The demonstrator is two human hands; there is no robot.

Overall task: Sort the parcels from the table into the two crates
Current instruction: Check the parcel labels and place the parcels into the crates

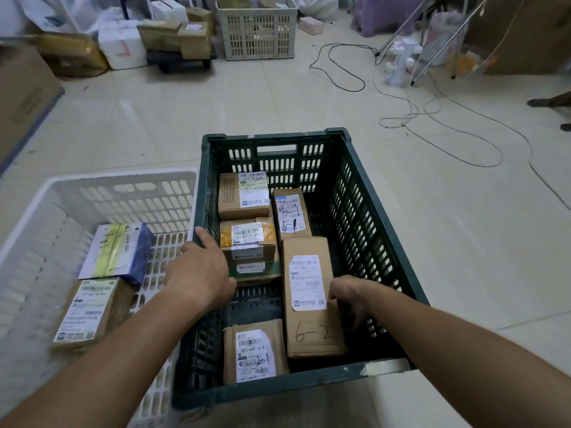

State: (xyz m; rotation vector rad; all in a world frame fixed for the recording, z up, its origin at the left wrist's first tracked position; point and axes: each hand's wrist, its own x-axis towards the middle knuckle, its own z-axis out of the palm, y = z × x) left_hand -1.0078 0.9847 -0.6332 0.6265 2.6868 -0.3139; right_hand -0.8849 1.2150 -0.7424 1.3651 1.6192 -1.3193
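- The dark green crate (364, 193) stands on the tiled floor (463, 242) and holds several cardboard parcels with printed labels.
- The tall parcel marked "6-2" (312, 322) lies along the crate's right side. The right hand (349, 299) is at its right edge, fingers curled down between the box and the crate wall; the fingertips are hidden, so a firm grip cannot be confirmed.
- The left hand (200, 273) is over the green crate's left wall, fingers extended and relaxed, holding nothing. It covers part of the stacked parcels (250, 242) behind it, and whether it touches the rim cannot be told.
- A labelled parcel marked "2-1" (256, 350) sits at the near wall. Two more stand toward the far end: one box (242, 196) and a narrower one with handwriting (290, 214).
- The white crate (102, 186) sits just beside the green one on the left, its near end cut off by the left forearm and the frame edge. It holds a blue-and-white box (117, 251) and a brown parcel (89, 313).
- Label text is mostly too small to read.
- Farther off: a beige crate (258, 29), piled boxes (173, 35) and loose cables (432, 118) on the floor, all blurred.
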